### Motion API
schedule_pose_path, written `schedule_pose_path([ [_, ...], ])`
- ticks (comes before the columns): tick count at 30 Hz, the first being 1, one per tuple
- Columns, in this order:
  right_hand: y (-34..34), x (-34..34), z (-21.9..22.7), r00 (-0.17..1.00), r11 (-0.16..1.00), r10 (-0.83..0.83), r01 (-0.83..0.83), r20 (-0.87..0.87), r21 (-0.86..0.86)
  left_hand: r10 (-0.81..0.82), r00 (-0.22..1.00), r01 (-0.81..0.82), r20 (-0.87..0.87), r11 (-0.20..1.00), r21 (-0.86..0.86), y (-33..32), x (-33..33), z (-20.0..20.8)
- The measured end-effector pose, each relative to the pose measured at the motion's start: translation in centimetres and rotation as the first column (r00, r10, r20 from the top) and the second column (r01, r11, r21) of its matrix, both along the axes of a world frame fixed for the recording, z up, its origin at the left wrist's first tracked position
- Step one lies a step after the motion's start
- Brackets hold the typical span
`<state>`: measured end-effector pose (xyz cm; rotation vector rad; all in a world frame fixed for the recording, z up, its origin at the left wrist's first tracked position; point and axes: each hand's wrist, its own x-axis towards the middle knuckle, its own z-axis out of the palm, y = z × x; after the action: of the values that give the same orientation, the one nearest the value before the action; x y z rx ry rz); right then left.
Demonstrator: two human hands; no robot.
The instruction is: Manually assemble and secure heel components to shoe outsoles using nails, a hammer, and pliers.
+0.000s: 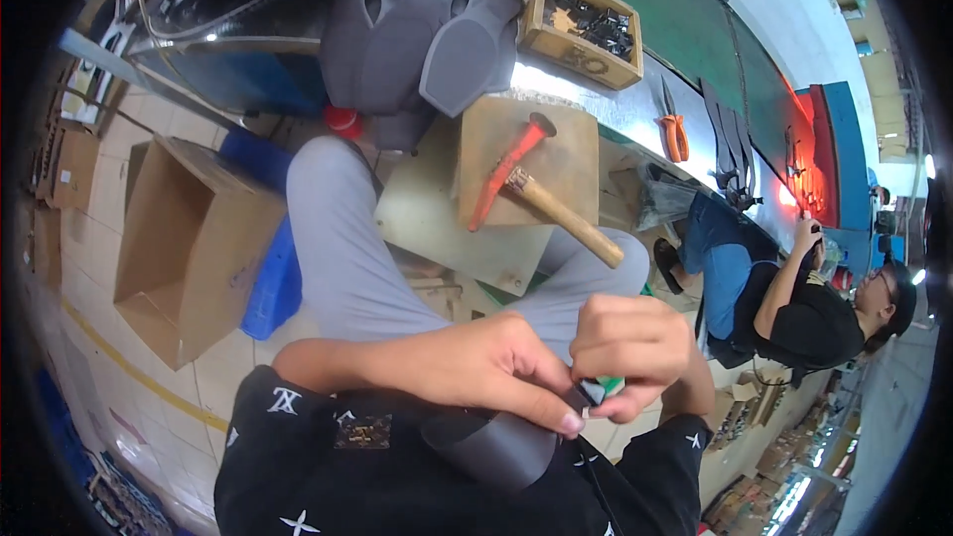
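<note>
Close to my chest, my left hand (491, 372) and my right hand (633, 345) meet with their fingers closed. Between the fingertips is a small black part (593, 392), mostly covered, with something green showing beside it. From under my left hand hangs a curved, dark grey flat piece (501, 449), its end by my left thumb and forefinger. My right fingers are curled over the small black part. Beyond my knees, a hammer (556, 210) with a red head and wooden handle lies on a tan square board (576, 124).
A stack of grey padded pieces (382, 60) and a wooden box (620, 69) of small black parts stand on the bench, near orange-handled pliers (674, 134) and black straps (730, 144). An open cardboard box (233, 238) is left. A co-worker (819, 318) sits right.
</note>
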<state>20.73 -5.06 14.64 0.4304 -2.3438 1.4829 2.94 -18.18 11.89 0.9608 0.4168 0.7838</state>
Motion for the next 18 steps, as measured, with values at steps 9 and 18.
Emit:
schedule_pose_path([
  [9,-0.7,-1.4,1.2,0.984,0.985,0.173,-0.173,0.032,0.013,0.063,0.998,-0.065,0.015,0.958,0.281,-1.1,-0.4,-0.7],
  [18,-0.7,-2.3,0.2,0.979,0.98,0.199,-0.198,0.047,-0.01,0.184,0.981,-0.192,0.055,0.923,0.334,-1.9,-0.6,-1.9],
])
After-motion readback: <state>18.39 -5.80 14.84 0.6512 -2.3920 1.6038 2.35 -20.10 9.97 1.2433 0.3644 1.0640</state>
